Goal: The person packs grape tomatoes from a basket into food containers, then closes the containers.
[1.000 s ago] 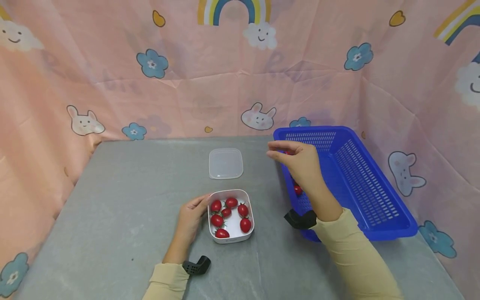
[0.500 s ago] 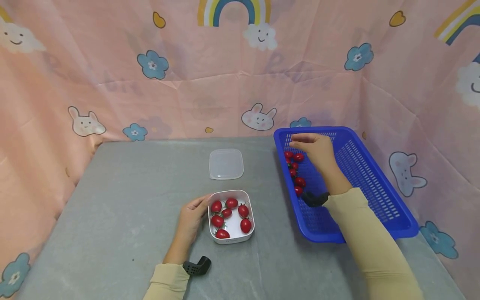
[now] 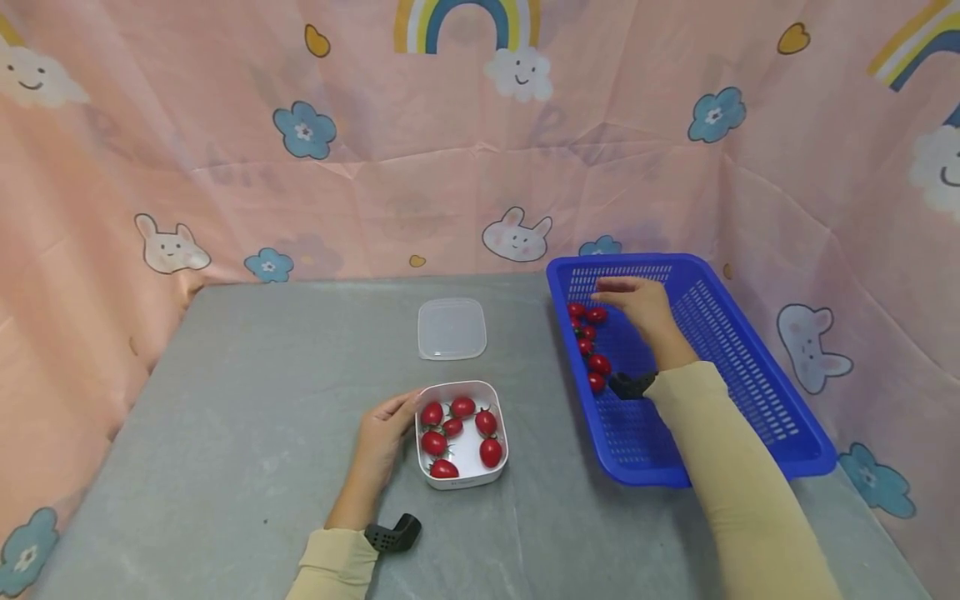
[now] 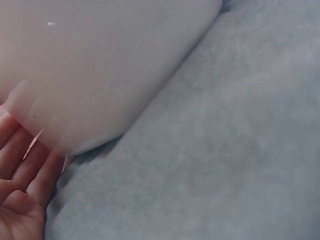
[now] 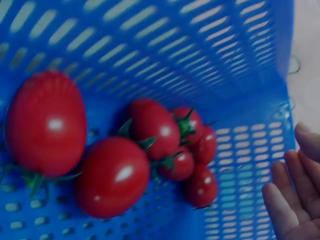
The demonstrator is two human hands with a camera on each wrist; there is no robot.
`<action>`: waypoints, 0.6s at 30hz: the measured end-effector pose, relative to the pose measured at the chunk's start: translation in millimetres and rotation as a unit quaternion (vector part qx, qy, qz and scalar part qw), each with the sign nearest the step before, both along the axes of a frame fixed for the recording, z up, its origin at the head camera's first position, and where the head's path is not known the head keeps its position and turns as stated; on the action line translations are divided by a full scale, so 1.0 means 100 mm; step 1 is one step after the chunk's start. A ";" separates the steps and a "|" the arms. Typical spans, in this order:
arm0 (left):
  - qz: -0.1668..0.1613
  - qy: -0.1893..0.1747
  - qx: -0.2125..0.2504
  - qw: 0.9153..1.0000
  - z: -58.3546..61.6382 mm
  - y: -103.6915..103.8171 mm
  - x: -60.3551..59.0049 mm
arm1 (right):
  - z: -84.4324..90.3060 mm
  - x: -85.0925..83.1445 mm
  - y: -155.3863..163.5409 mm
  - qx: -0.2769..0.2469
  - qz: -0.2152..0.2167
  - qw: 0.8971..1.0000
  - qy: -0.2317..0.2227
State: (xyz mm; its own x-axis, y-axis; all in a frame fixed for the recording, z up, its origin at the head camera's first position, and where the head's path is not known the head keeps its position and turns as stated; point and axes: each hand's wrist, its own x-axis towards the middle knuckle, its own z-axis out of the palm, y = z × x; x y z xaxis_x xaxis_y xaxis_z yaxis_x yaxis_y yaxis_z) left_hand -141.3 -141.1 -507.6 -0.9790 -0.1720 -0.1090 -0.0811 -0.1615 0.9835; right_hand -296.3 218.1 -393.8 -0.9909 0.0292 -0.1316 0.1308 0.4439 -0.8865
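A small white tub [image 3: 462, 479] with several red cherry tomatoes [image 3: 450, 427] sits on the grey table near me. My left hand [image 3: 384, 437] rests against its left wall, fingers straight; the left wrist view shows the tub wall [image 4: 95, 65] close up beside my fingers [image 4: 20, 175]. My right hand [image 3: 637, 304] hovers inside the blue basket [image 3: 750, 400] at its far left corner, fingers relaxed and holding nothing, right by a row of tomatoes [image 3: 592, 346]. The right wrist view shows those tomatoes [image 5: 115, 170] on the basket floor and my fingertips [image 5: 292, 200] beside them.
A clear square lid [image 3: 452, 328] lies flat behind the tub. The pink printed cloth [image 3: 375, 150] walls in the table on three sides. The basket's right half holds nothing visible.
My right hand moved from the basket's near left rim into its far left corner, lowering slightly toward the tomatoes. The left hand and tub stayed put.
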 end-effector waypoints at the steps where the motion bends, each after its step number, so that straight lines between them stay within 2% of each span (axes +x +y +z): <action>1: 0.000 0.001 -0.002 1.000 0.00 0.00 0.00 | -0.02 -0.01 0.00 -0.001 0.001 1.000 -0.003; 8: 0.003 -0.007 -0.002 1.000 0.01 0.00 0.01 | -0.17 -0.12 0.09 -0.023 0.001 1.000 -0.009; 14: 0.000 -0.011 0.002 1.000 0.01 0.00 0.01 | -0.28 -0.20 0.17 0.033 0.004 0.999 -0.006; 18: 0.001 -0.013 -0.001 1.000 0.03 0.01 0.01 | -0.31 -0.22 0.20 0.072 0.020 0.997 -0.016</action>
State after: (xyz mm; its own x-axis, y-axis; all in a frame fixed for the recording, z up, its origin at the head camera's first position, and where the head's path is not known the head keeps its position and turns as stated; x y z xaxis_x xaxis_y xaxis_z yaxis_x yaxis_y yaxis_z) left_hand -139.9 -140.5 -504.9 -0.9757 -0.1737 -0.1333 -0.1058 -0.1592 0.9816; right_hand -318.6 237.8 -425.1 -0.9870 0.0102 -0.1601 0.1371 0.5718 -0.8089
